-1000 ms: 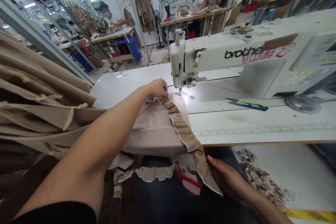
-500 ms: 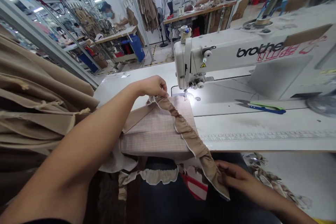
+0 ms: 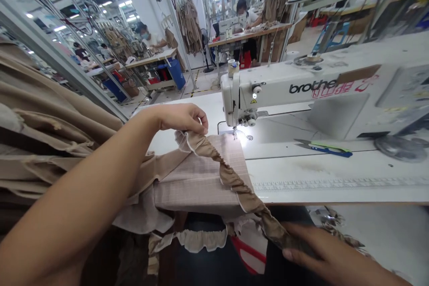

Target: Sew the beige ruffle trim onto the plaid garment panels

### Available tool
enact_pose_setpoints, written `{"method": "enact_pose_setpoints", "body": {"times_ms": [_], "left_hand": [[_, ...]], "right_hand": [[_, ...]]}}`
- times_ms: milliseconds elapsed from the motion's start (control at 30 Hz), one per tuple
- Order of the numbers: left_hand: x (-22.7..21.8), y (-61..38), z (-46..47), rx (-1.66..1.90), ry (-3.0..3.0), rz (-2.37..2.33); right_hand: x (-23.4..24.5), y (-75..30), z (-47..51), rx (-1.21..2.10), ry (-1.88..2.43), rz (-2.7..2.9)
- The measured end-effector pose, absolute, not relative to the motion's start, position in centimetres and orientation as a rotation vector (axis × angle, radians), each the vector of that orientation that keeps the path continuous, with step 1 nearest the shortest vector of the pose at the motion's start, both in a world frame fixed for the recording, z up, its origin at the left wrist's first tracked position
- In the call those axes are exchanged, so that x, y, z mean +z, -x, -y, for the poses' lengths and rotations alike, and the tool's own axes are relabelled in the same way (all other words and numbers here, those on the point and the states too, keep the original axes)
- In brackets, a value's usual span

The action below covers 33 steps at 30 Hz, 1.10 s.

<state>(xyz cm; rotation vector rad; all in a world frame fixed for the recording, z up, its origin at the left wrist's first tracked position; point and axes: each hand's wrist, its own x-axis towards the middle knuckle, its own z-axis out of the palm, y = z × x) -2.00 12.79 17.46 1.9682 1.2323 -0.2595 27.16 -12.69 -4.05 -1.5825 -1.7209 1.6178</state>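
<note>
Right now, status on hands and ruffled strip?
Left hand pinching ruffled strip near upper end. Right hand holding lower part. Strip slants across checked fabric. Snips apart, to the right.

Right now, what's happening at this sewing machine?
The left hand pinches the upper part of a brown ruffled strip, while the right hand holds its lower end off the table. The strip slants over pale checked fabric, whose far corner lies by the needle. Thread snips lie on the table.

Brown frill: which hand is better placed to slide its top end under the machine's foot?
Probably the left hand: it pinches the brown frill near its top end, close to the foot. The right hand is farther off, holding the lower end past the table.
</note>
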Motion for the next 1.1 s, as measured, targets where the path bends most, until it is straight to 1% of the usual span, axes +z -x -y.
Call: {"method": "enact_pose_setpoints", "body": {"times_ms": [100,167,200,233,300,367,400,467,567,633,700,800,867,933,967,1033,1100], "left_hand": [[18.3,1.7,-12.4,-0.317,-2.032,-1.211],[18.6,1.2,-12.4,-0.36,-2.069,-1.202],[18.7,1.0,-12.4,-0.377,-2.081,-1.203],[19.0,0.8,-12.4,-0.387,-2.091,-1.209],[19.8,0.8,-12.7,-0.395,-2.106,-1.214],[20.8,0.9,-13.3,-0.408,-2.111,-1.185],[21.1,0.9,-14.0,-0.415,-2.117,-1.165],[21.0,0.3,-15.7,-0.429,-2.173,-1.191],[18.3,-1.7,-18.4,-0.379,-2.33,-1.403],[15.3,-2.9,-18.7,-0.254,-2.418,-1.556],[12.0,-3.1,-16.9,-0.091,-2.481,-1.644],[7.2,-2.1,-11.7,0.03,-2.537,-1.537],[4.1,-1.6,-8.7,0.257,-2.682,-1.313],[1.7,-1.6,-7.4,0.484,-2.791,-1.334],[0.8,-1.7,-7.4,0.543,-2.833,-1.365],[-0.2,-1.7,-8.3,0.552,-2.925,-1.369],[-0.6,-1.6,-9.8,0.539,-3.063,-1.266]], "right_hand": [[-1.3,-25.3,10.5,1.247,1.584,1.624],[0.6,-22.7,7.8,1.122,1.484,1.506],[1.4,-21.2,6.4,1.176,1.392,1.501],[2.2,-19.8,5.2,1.302,1.263,1.522],[3.6,-17.6,3.8,1.634,0.971,1.484],[4.4,-16.9,3.6,2.048,0.691,1.252],[4.6,-17.0,3.6,2.197,0.595,1.111],[4.4,-17.8,3.3,2.327,0.549,0.9],[3.2,-19.1,0.8,2.263,0.717,0.768],[2.1,-19.6,-1.6,2.209,0.81,0.675],[1.1,-19.8,-3.5,2.18,0.839,0.619],[0.3,-20.1,-4.7,2.204,0.827,0.583],[0.3,-20.3,-4.7,2.234,0.805,0.577],[0.5,-20.5,-4.6,2.248,0.791,0.58],[0.6,-20.5,-4.7,2.243,0.79,0.582],[0.9,-20.5,-4.8,2.213,0.807,0.586],[0.9,-20.6,-5.3,2.164,0.857,0.587]]}}
